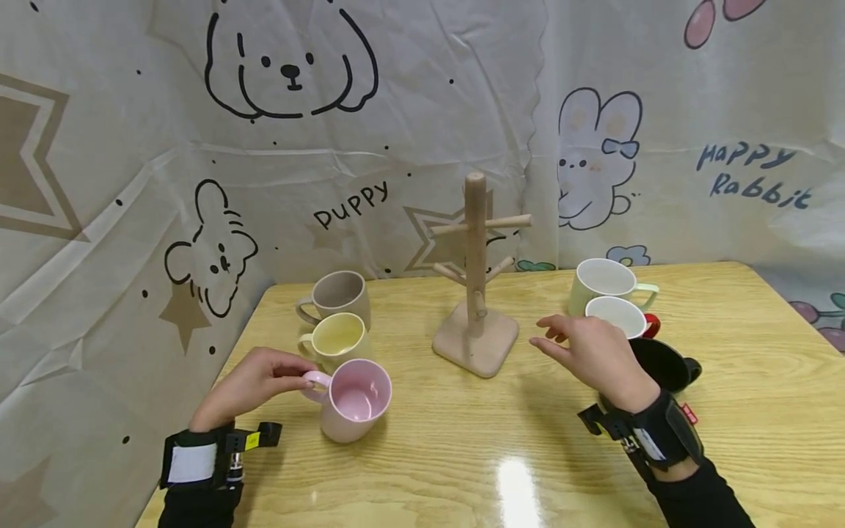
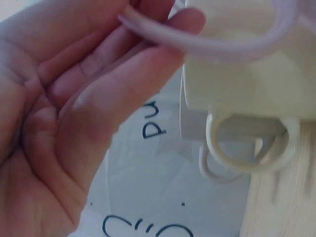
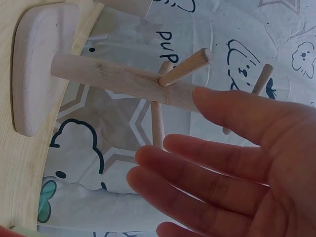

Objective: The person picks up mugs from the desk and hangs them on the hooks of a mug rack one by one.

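Note:
My left hand [image 1: 267,381] pinches the handle of a pink mug [image 1: 356,400] between thumb and fingers; in the left wrist view the pink handle [image 2: 222,52] runs between the fingertips. Behind that mug stand a yellow mug [image 1: 338,341] and a grey-brown mug [image 1: 343,297], their handles pointing left. At the middle of the table is a wooden mug tree [image 1: 475,257] with several pegs, nothing hanging on them. To its right my right hand [image 1: 597,356] hovers with relaxed fingers, holding nothing. The right wrist view shows its fingers in front of the mug tree's post [image 3: 108,71].
On the right, a pale green mug [image 1: 604,282], a white mug with a red handle [image 1: 617,315] and a black mug [image 1: 663,367] form a row, the last partly behind my right hand and wrist. A patterned cloth [image 1: 409,95] hangs behind the wooden table [image 1: 449,455].

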{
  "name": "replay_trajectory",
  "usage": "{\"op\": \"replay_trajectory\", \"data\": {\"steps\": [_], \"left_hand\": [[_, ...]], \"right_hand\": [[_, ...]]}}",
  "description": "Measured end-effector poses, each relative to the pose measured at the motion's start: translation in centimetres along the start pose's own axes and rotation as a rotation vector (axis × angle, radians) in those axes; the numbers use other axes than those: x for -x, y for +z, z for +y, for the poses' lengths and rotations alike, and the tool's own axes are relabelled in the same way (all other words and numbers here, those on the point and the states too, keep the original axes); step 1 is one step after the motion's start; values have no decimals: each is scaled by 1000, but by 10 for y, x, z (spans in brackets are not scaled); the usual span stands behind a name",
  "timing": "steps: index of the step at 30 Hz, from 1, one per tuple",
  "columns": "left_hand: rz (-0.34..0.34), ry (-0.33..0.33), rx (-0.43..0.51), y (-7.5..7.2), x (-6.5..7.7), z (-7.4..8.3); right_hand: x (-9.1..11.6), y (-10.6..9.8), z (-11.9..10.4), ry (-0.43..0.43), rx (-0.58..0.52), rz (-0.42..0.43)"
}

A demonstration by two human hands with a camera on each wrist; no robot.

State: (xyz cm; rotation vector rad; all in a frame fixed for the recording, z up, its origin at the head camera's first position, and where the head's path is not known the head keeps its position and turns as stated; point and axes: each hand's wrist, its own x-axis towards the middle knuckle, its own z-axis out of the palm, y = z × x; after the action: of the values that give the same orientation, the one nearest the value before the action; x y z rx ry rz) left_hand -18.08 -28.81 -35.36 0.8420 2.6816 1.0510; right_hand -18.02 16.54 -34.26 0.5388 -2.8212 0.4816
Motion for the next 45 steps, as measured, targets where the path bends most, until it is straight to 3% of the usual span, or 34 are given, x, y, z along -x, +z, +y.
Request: {"op": "replay_trajectory", "data": {"steps": [5, 11, 16, 23, 31, 45], "left_hand": [[48, 27, 13, 9, -6, 6], [148, 2, 58, 23, -16, 14], [182, -32, 99, 32, -29, 28], [185, -55, 145, 47, -45, 45], [138, 6, 156, 65, -58, 63], [162, 62, 227, 85, -85, 101]], "right_hand": [[1, 1, 0, 6, 0, -5], [0, 1, 0, 7, -4, -10], [0, 0, 0, 9, -7, -11], [0, 0, 1, 1, -7, 1], [0, 0, 1, -8, -5, 9], [0, -2, 3, 3, -6, 5]]}}
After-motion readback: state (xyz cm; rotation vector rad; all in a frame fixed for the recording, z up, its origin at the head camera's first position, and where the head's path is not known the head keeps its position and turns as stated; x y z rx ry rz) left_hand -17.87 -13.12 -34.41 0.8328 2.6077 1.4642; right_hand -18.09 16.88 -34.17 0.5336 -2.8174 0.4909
